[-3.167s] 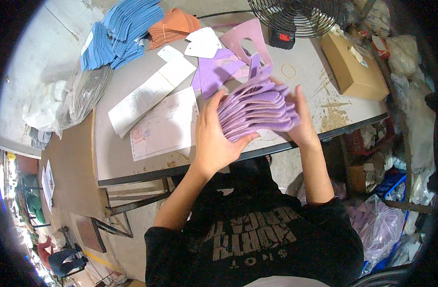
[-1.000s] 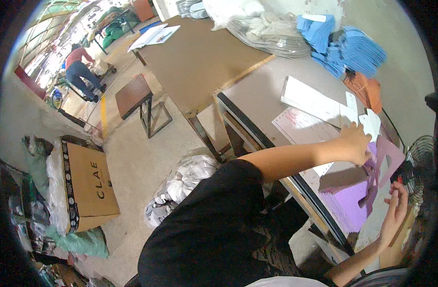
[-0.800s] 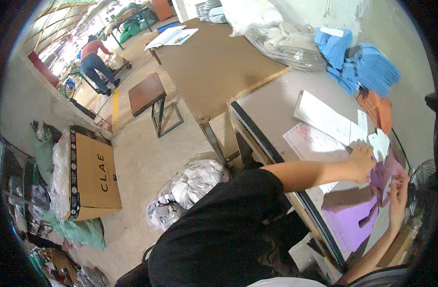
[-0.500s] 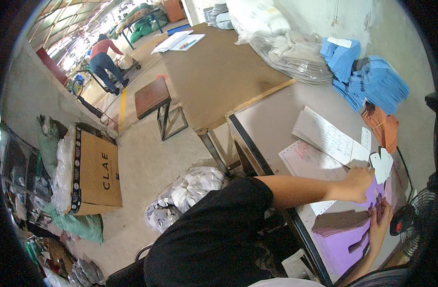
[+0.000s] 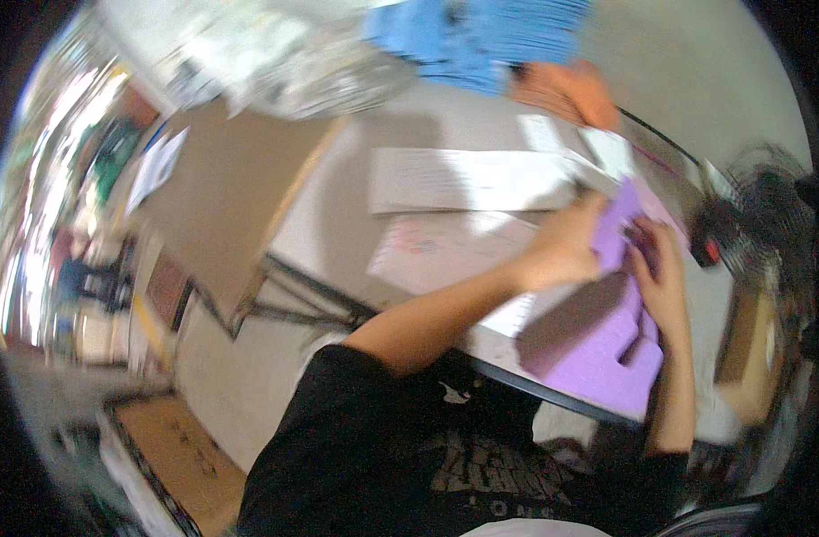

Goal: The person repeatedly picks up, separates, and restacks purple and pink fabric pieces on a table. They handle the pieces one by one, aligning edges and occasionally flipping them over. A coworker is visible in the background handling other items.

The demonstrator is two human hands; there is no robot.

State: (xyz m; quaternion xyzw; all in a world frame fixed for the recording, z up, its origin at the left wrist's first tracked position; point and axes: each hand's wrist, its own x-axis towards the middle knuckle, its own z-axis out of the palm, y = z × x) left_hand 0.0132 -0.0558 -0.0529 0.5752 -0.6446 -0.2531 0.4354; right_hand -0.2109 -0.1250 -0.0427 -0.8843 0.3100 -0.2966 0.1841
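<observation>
A thick stack of purple cut sheet pieces with a notch in its side lies near the table edge. Beyond it, another purple piece is between my two hands. My left hand is closed, its fingers curled at the left edge of that piece. On the other side, my right hand has bent fingers pinching the same piece, with its wrist beside the stack. Motion blur and the fingers hide exactly how the piece is gripped.
Written papers and a pinkish printed sheet lie left of my hands. Blue pieces and a bundle of orange pieces sit along the wall. A fan stands close on the right; a brown board-topped table adjoins at left.
The view has swung to the right and tilted, so the table shows more centrally and blurred. Both hands stay at the purple piece; the stack remains beside them.
</observation>
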